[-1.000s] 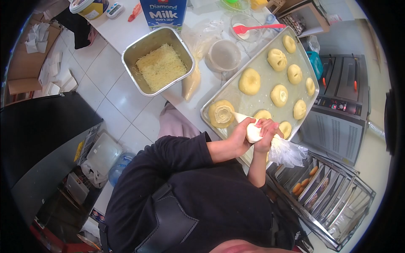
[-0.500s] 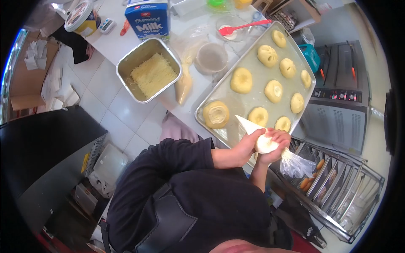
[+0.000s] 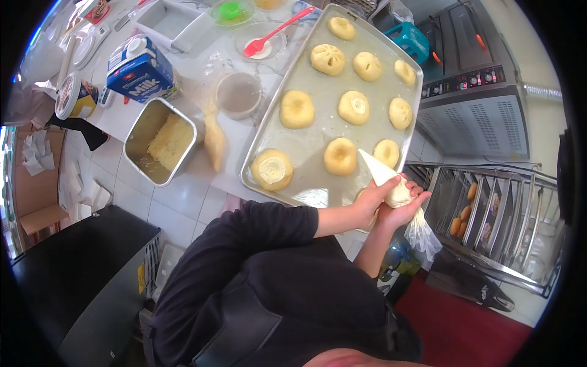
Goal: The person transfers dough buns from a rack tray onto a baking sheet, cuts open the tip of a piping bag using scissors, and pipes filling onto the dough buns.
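My left hand (image 3: 369, 203) and my right hand (image 3: 403, 211) are both closed around a piping bag (image 3: 398, 191) filled with pale cream. Its clear twisted end hangs below my right hand. The white tip points up and left, beside the right edge of a dimpled dough bun (image 3: 340, 156). Another bun (image 3: 386, 153) lies just right of the tip. On the metal baking tray (image 3: 318, 137) sit several more round buns. A swirl of cream tops the front-left bun (image 3: 272, 170), and cream shows in the dimple of the middle bun (image 3: 354, 108).
Left of the tray stand a metal tin (image 3: 130, 150) of shredded yellow topping, a filled plastic bag (image 3: 213, 137), a cup (image 3: 239, 95) and a milk carton (image 3: 139, 70). A red spatula (image 3: 278, 33) rests on a bowl. An oven (image 3: 489, 113) and a tray rack (image 3: 489, 214) stand right.
The view has swung, so the table things appear farther left. Held in both hands, the piping bag has moved right over the tray, its tip passing from the front bun's left side to its right.
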Demonstrator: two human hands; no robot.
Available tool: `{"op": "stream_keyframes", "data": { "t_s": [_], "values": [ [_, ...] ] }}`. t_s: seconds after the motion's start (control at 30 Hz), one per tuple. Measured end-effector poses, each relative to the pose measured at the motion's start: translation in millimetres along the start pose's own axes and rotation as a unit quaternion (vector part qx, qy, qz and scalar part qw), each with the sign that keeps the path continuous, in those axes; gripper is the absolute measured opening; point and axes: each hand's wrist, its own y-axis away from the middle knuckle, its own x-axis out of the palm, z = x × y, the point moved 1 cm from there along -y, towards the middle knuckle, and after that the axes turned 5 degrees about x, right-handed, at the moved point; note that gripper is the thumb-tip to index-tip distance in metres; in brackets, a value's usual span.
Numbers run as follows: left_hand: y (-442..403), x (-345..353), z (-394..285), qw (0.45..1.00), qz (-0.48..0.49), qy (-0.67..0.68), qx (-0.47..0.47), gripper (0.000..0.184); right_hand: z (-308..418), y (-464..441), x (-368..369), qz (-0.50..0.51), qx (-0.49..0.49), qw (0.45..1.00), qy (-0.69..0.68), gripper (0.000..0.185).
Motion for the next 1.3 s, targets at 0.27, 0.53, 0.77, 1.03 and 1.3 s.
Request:
{"op": "stream_keyframes", "data": {
  "t_s": [0.27,0.53,0.77,1.03,1.3],
  "values": [
    [-12,-11,-11,0.979,-0.058,0.139,-0.137,0.047,-13,-7,31,0.085,-0.159,0.931,0.316,0.045],
    [-20,-25,-12,0.972,-0.101,0.184,-0.106,0.03,-24,-9,33,0.212,-0.112,0.892,0.383,0.04],
    [-23,-27,-19,0.965,-0.118,0.204,-0.116,0.026,-38,-17,21,0.192,-0.097,0.895,0.391,0.039],
    [-16,-30,-18,0.95,-0.148,0.245,-0.12,0.026,-29,-3,39,0.16,-0.058,0.879,0.445,0.042],
    [-24,-30,-25,0.967,-0.122,0.196,-0.103,0.026,-44,-13,37,0.143,-0.151,0.899,0.386,0.043]
  ]
}}
